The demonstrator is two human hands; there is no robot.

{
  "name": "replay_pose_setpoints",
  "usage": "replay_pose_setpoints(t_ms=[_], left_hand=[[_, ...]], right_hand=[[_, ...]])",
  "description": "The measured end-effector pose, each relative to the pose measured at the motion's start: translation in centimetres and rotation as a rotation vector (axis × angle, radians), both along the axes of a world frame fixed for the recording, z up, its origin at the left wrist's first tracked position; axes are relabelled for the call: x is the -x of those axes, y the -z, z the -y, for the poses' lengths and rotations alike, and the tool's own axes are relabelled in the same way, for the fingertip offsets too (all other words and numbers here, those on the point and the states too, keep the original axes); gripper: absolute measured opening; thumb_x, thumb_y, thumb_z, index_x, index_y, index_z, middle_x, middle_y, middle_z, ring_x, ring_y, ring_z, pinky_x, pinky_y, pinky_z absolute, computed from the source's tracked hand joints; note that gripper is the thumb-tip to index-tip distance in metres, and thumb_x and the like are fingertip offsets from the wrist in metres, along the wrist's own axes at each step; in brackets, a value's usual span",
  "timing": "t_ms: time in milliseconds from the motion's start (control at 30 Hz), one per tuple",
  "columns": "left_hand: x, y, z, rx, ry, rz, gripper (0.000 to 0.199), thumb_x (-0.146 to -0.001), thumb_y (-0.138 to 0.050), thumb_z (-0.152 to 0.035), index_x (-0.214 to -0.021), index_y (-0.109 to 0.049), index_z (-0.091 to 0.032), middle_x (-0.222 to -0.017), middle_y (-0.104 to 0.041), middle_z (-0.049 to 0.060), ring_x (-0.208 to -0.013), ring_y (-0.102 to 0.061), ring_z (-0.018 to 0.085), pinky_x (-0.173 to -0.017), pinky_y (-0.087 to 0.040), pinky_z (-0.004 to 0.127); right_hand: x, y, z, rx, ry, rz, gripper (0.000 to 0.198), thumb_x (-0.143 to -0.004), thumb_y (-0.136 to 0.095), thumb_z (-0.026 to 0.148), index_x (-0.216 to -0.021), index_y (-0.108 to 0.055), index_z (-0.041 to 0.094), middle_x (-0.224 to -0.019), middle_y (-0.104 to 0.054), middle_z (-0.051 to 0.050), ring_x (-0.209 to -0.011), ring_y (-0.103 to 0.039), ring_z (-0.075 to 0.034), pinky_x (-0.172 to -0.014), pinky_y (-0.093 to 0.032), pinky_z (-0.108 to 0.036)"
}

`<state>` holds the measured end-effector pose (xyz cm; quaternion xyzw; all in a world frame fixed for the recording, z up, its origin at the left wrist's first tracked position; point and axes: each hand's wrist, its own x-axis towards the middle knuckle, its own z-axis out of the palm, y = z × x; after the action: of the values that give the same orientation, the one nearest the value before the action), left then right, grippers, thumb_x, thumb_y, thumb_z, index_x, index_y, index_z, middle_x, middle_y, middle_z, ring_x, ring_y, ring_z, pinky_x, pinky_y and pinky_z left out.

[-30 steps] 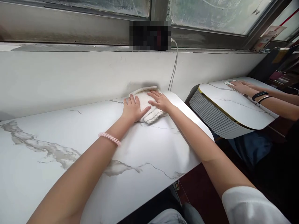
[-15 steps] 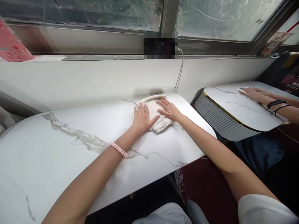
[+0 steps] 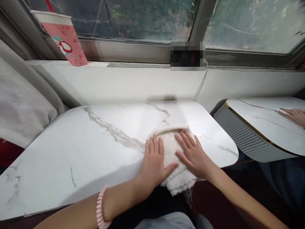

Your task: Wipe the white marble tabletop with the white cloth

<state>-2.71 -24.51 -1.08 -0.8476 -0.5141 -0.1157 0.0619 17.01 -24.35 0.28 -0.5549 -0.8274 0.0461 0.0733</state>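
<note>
A folded cream-white cloth (image 3: 170,143) lies on the white marble-patterned tabletop (image 3: 114,121), its lower end hanging over the front edge. My left hand (image 3: 153,163) rests flat on the cloth's left side, fingers pointing away from me and thumb stretched across it. On the right part of the cloth, my right hand (image 3: 194,154) presses down with its fingers spread. Both palms face down. A pink coiled band (image 3: 102,208) circles my left wrist.
A pink paper cup (image 3: 69,44) with a red straw stands on the window sill. Beside it, a blurred-out dark object (image 3: 187,56) has a white cable (image 3: 202,83) running down. A grey curtain (image 3: 21,95) hangs left. At right, another person's hand (image 3: 294,115) touches a second table (image 3: 267,127).
Both my hands have drawn the cloth from the table's back edge toward me, to the front edge. The view has turned left, bringing the whole cup and the curtain into sight.
</note>
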Motion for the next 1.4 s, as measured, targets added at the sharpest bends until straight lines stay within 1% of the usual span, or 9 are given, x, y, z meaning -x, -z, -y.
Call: replay_pose_setpoints(t_ms=[100, 233, 533, 733, 900, 1067, 1200, 1333, 1400], left_hand=[[0.8, 0.3, 1.6, -0.034, -0.011, 0.021, 0.105, -0.084, -0.026, -0.081, -0.142, -0.04, 0.006, -0.149, -0.034, 0.034, -0.139, -0.035, 0.043, -0.113, -0.027, 0.053], [1.7, 0.4, 2.1, -0.03, -0.015, 0.024, 0.106, -0.083, -0.023, -0.083, -0.143, -0.039, 0.003, -0.149, -0.035, 0.032, -0.139, -0.036, 0.042, -0.113, -0.027, 0.055], [3.3, -0.2, 1.6, 0.017, -0.029, -0.008, 0.105, -0.085, -0.017, -0.081, -0.144, -0.039, 0.003, -0.151, -0.033, 0.031, -0.139, -0.036, 0.041, -0.113, -0.026, 0.055], [5.5, -0.6, 0.2, 0.061, -0.043, -0.058, 0.104, -0.085, -0.02, -0.081, -0.146, -0.036, 0.002, -0.152, -0.031, 0.031, -0.14, -0.036, 0.04, -0.114, -0.026, 0.056], [7.0, -1.9, -3.3, 0.19, -0.115, -0.149, 0.103, -0.086, -0.027, -0.079, -0.148, -0.031, 0.004, -0.154, -0.023, 0.03, -0.142, -0.03, 0.041, -0.116, -0.023, 0.054], [8.4, -3.1, -9.6, 0.341, -0.168, -0.204, 0.096, -0.091, -0.027, -0.071, -0.152, -0.016, 0.003, -0.158, -0.011, 0.027, -0.148, -0.013, 0.036, -0.119, -0.011, 0.052], [9.9, -3.6, -14.4, 0.476, -0.193, -0.106, 0.097, -0.09, -0.024, -0.072, -0.154, -0.005, -0.001, -0.161, 0.002, 0.022, -0.149, -0.005, 0.033, -0.119, -0.017, 0.044], [11.3, -4.1, -17.9, 0.567, -0.21, -0.097, 0.1, -0.086, -0.026, -0.075, -0.156, 0.002, -0.009, -0.162, 0.012, 0.014, -0.15, -0.003, 0.034, -0.119, -0.017, 0.047], [11.7, -4.3, -19.3, 0.559, -0.216, -0.123, 0.099, -0.086, -0.026, -0.074, -0.156, 0.002, -0.01, -0.162, 0.011, 0.011, -0.15, -0.001, 0.033, -0.119, -0.015, 0.047]], right_hand=[[0.7, 0.2, 1.5, -0.042, -0.02, 0.005, 0.064, -0.1, -0.024, 0.05, -0.157, -0.005, 0.027, -0.162, -0.014, -0.008, -0.151, -0.009, -0.029, -0.115, -0.02, -0.065], [1.3, 0.3, 1.9, -0.06, -0.026, 0.0, 0.065, -0.1, -0.027, 0.05, -0.156, -0.001, 0.031, -0.163, -0.014, -0.006, -0.15, -0.012, -0.03, -0.114, -0.024, -0.063], [3.3, 0.0, 1.1, -0.049, -0.009, -0.034, 0.063, -0.099, -0.027, 0.051, -0.156, -0.008, 0.032, -0.162, -0.016, -0.004, -0.15, -0.013, -0.029, -0.115, -0.024, -0.062], [5.4, -0.2, -0.5, 0.011, -0.019, -0.047, 0.062, -0.099, -0.024, 0.053, -0.155, -0.019, 0.027, -0.162, -0.018, -0.007, -0.15, -0.01, -0.03, -0.116, -0.022, -0.062], [7.5, -0.4, -4.4, 0.036, -0.038, -0.062, 0.062, -0.098, -0.026, 0.053, -0.152, -0.027, 0.025, -0.162, -0.02, -0.009, -0.15, -0.013, -0.031, -0.115, -0.021, -0.063], [10.0, -0.6, -10.1, 0.013, 0.012, -0.089, 0.058, -0.097, -0.03, 0.047, -0.149, -0.033, 0.022, -0.16, -0.024, -0.012, -0.148, -0.018, -0.033, -0.113, -0.024, -0.063], [11.7, -0.6, -14.3, -0.004, 0.042, -0.077, 0.059, -0.096, -0.03, 0.044, -0.149, -0.033, 0.017, -0.16, -0.025, -0.014, -0.147, -0.02, -0.034, -0.113, -0.023, -0.064], [13.0, -0.5, -17.2, -0.003, 0.091, -0.09, 0.061, -0.097, -0.029, 0.045, -0.15, -0.032, 0.016, -0.16, -0.023, -0.013, -0.148, -0.018, -0.032, -0.113, -0.023, -0.063], [13.5, -0.4, -18.4, -0.004, 0.101, -0.112, 0.061, -0.096, -0.028, 0.046, -0.15, -0.032, 0.016, -0.16, -0.024, -0.013, -0.148, -0.018, -0.032, -0.113, -0.023, -0.062]])
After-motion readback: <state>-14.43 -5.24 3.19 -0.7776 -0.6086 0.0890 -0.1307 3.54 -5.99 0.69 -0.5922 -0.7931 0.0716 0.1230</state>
